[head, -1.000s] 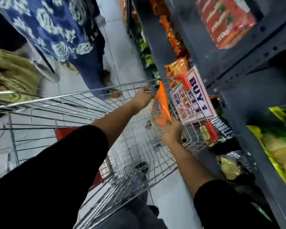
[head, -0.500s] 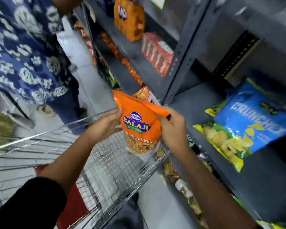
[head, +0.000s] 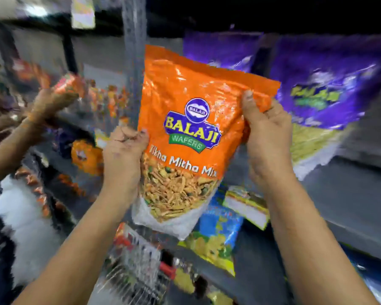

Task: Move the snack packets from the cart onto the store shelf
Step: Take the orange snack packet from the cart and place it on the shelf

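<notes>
Change: orange packet [head: 185, 119] raised from above the cart [head: 136, 269] to shelf height, centre of frame.
Shelf [head: 350, 203]: grey, right half of frame; purple bags [head: 321, 91] standing at upper right.
Orange packet: upright, slightly tilted, off the shelf, in front of the purple bags.
Right hand [head: 266, 137]: pinching the packet's upper right corner.
Left hand [head: 123, 150]: clamped on its left edge.
Cart: wire rim, blurred, bottom centre.
</notes>
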### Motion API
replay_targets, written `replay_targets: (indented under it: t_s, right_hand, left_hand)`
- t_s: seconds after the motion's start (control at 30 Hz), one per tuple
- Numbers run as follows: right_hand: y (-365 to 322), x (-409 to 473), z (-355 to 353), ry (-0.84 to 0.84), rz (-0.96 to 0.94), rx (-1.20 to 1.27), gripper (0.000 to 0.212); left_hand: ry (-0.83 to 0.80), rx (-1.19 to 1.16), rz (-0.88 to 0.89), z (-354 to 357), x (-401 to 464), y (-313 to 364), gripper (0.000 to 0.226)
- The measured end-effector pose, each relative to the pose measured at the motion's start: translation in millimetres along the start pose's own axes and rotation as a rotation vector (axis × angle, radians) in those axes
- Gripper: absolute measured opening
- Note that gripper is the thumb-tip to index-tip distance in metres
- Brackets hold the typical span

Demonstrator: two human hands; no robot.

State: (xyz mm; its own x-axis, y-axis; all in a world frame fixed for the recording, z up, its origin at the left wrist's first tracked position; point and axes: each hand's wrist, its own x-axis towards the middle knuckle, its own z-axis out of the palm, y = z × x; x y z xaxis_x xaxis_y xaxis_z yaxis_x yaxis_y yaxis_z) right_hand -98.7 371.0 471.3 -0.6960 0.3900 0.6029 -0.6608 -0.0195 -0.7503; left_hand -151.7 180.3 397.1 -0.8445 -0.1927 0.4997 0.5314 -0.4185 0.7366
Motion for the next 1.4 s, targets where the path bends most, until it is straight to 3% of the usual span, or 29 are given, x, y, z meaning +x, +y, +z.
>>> replay_targets:
  t_s: [0.03,0.2,0.3,0.4,0.7,0.9,1.07,1.2,1.4]
  right_hand:
    - [-13.7,4.5,-15.5,0.007,-0.028,0.016,0.008]
    - [-45.4,-7.3,-95.9,-0.1,0.093,-0.152,0.069]
    - [-46.7,-30.6,-144.5,-0.131,0.119,-0.304,0.077]
    - [-63.7,-45.7,-189.0,-0.022,0.143,-0.43,0.084]
    - [-98.6,-41.7,-315.7,0.16,0.218,-0.645,0.092]
    - [-92.2,-30.8,-360.1,0.196,0.265,-0.6,0.084]
    - [-77.8,-31.1,-367.5,0.236,0.262,-0.579,0.074]
    - [-77.2,-29.1,-369.0,0.252,0.267,-0.482,0.053]
    - [-73.1,-29.7,-381.0,0.459,0.288,-0.484,0.058]
  left_hand:
    - [-0.013,0.002,0.046,26.6,1.5,9.3,0.033]
    - [-0.068,-0.203,0.075,143.9,-1.6,23.2,0.031]
    - [-0.086,-0.203,0.03,196.0,-16.2,12.0,0.028]
    - [-0.127,-0.187,0.004,245.7,-43.2,-1.7,0.027]
    - [-0.235,-0.227,-0.175,365.3,-114.8,-51.3,0.02]
    - [-0.258,-0.09,-0.216,411.2,-135.1,-76.4,0.022]
    - [-0.364,-0.067,-0.516,404.2,-163.5,-101.1,0.043]
    - [-0.516,-0.188,-0.506,388.4,-183.1,-100.9,0.064]
    - [-0.689,-0.172,-0.634,394.0,-185.7,-106.1,0.078]
